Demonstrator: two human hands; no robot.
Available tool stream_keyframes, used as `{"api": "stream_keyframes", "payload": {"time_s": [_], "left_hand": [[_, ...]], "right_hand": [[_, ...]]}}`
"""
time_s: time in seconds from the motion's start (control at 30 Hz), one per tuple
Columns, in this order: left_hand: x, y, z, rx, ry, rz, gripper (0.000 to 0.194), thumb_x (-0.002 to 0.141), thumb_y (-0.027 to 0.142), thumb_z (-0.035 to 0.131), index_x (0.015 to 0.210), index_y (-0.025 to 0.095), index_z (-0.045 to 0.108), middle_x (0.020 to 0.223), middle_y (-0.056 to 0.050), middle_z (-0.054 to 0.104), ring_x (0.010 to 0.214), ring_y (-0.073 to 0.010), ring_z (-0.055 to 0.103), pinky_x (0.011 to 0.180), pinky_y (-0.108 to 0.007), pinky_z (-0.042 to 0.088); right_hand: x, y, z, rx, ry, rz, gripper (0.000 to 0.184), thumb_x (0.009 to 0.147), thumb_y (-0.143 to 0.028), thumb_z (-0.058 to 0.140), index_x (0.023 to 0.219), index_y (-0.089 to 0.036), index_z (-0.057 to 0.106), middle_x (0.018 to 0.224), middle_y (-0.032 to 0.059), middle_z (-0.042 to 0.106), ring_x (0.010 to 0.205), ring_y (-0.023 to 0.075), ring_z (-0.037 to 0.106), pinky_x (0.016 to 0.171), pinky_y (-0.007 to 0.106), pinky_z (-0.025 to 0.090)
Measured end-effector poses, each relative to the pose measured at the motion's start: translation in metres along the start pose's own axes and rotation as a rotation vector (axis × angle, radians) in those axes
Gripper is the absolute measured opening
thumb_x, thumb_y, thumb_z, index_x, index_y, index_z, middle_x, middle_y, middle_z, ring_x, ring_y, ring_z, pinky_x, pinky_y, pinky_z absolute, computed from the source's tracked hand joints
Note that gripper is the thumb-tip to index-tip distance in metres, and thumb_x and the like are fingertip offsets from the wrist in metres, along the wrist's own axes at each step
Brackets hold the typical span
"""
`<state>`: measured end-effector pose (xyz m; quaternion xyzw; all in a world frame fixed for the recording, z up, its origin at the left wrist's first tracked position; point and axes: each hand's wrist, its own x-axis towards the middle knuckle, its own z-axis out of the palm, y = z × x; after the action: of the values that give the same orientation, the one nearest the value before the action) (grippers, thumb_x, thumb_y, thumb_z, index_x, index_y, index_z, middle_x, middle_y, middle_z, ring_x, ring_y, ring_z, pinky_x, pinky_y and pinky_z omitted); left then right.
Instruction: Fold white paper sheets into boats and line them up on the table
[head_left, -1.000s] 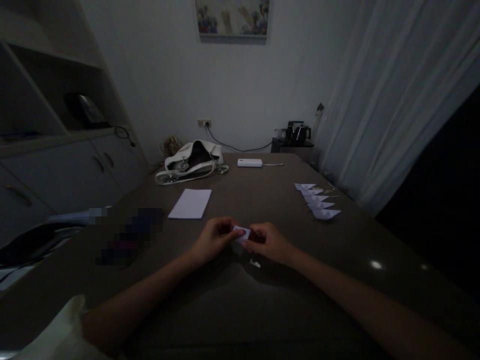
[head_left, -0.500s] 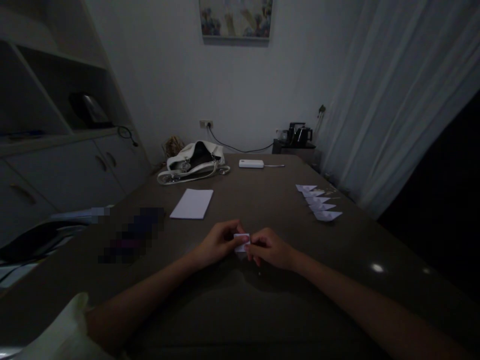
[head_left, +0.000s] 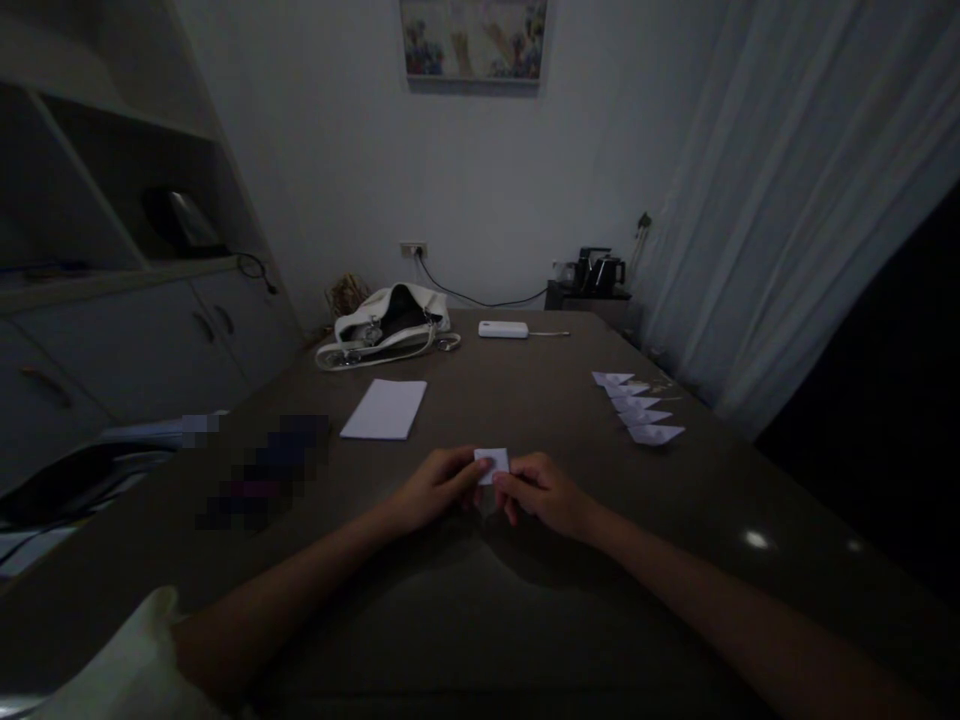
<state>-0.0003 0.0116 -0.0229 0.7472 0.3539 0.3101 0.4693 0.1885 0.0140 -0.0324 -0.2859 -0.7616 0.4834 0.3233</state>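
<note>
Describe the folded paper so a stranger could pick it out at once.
Over the dark table, the left hand and right hand are close together. The folded paper is pinched between them. Small, white and squarish, it alone is held; the paper boats and paper stack lie on the table.

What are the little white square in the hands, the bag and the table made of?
The little white square: probably paper, matte, with thin, straight edges.
The bag: perhaps leather or imitation leather, soft-looking, because it slumps.
The table: smooth and somewhat glossy, since it mirrors a light; its material, I can't tell.
</note>
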Motion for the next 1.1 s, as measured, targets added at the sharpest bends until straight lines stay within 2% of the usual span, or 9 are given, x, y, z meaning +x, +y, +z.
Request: {"api": "stream_keyframes", "payload": {"time_s": [0.1, 0.27, 0.47, 0.6, 0.73, 0.87, 0.97, 1.1], "left_hand": [[0.0003, 0.0009, -0.0009, 0.14, 0.021, 0.028, 0.045, 0.091, 0.049, 0.036, 0.071, 0.013, 0.055, 0.056, 0.001, 0.052, 0.051, -0.0102, 0.047, 0.05, -0.02, 0.036], [-0.003, 0.0073, 0.0002, 0.319, 0.056, 0.11, 0.043, 0.094, 0.042, 0.033, 0.07, 0.013, 0.055, 0.055, 0.002, 0.049, 0.049, -0.0089, 0.044, 0.049, -0.019, 0.033], [-0.0046, 0.0088, 0.0006, 0.257, 0.025, 0.102, 0.041, 0.094, 0.04, 0.033, 0.072, 0.013, 0.055, 0.056, 0.002, 0.049, 0.049, -0.0089, 0.044, 0.049, -0.019, 0.033], [-0.0041, 0.005, -0.0007, 0.2, -0.017, 0.106, 0.041, 0.093, 0.043, 0.033, 0.078, 0.013, 0.057, 0.058, 0.002, 0.05, 0.052, -0.0098, 0.046, 0.051, -0.02, 0.035], [-0.0021, 0.0006, -0.0005, 0.184, 0.023, 0.088, 0.043, 0.094, 0.044, 0.031, 0.072, 0.014, 0.053, 0.057, 0.003, 0.049, 0.052, -0.0096, 0.046, 0.051, -0.019, 0.036], [-0.0017, 0.002, -0.0003, 0.266, 0.026, 0.118, 0.04, 0.093, 0.04, 0.034, 0.066, 0.014, 0.049, 0.056, 0.003, 0.048, 0.051, -0.0088, 0.044, 0.049, -0.018, 0.034], [-0.0029, 0.0055, -0.0003, 0.373, 0.051, 0.146, 0.038, 0.093, 0.037, 0.035, 0.067, 0.014, 0.049, 0.054, 0.004, 0.048, 0.049, -0.008, 0.045, 0.049, -0.018, 0.033], [-0.004, 0.0077, -0.0006, 0.435, 0.069, 0.187, 0.038, 0.094, 0.035, 0.034, 0.066, 0.014, 0.048, 0.053, 0.004, 0.045, 0.048, -0.0074, 0.042, 0.048, -0.019, 0.03]], "right_hand": [[0.0, -0.0009, -0.0008, 0.005, 0.04, 0.013, 0.039, 0.087, -0.044, 0.046, 0.062, -0.015, 0.057, 0.048, -0.002, 0.052, 0.041, 0.0078, 0.046, 0.044, 0.019, 0.034], [0.0003, 0.0001, -0.0004, -0.064, 0.07, -0.019, 0.037, 0.087, -0.042, 0.047, 0.067, -0.014, 0.059, 0.051, -0.001, 0.053, 0.046, 0.0092, 0.047, 0.048, 0.021, 0.036], [0.001, -0.0033, -0.0001, -0.026, 0.095, -0.019, 0.039, 0.085, -0.045, 0.05, 0.064, -0.014, 0.059, 0.051, -0.0008, 0.053, 0.046, 0.0099, 0.049, 0.049, 0.022, 0.038], [0.0011, -0.0025, -0.0014, -0.004, 0.103, -0.014, 0.039, 0.085, -0.046, 0.05, 0.062, -0.014, 0.058, 0.048, -0.002, 0.051, 0.042, 0.0086, 0.047, 0.046, 0.02, 0.035], [0.0006, -0.0009, -0.0034, -0.087, -0.005, -0.007, 0.042, 0.085, -0.046, 0.049, 0.062, -0.014, 0.06, 0.048, -0.0011, 0.052, 0.043, 0.0087, 0.048, 0.045, 0.019, 0.035], [-0.0011, -0.0002, -0.0033, -0.15, -0.102, -0.036, 0.044, 0.089, -0.045, 0.044, 0.064, -0.013, 0.061, 0.048, -0.001, 0.053, 0.043, 0.0086, 0.048, 0.046, 0.019, 0.035], [-0.0017, -0.0002, -0.0018, -0.195, -0.078, -0.058, 0.048, 0.093, -0.044, 0.036, 0.064, -0.014, 0.06, 0.049, -0.0012, 0.051, 0.044, 0.0084, 0.049, 0.048, 0.019, 0.035], [-0.0017, -0.0036, 0.0006, -0.247, -0.029, -0.082, 0.048, 0.093, -0.041, 0.035, 0.057, -0.015, 0.052, 0.047, -0.0027, 0.046, 0.042, 0.0076, 0.045, 0.047, 0.019, 0.033]]}}
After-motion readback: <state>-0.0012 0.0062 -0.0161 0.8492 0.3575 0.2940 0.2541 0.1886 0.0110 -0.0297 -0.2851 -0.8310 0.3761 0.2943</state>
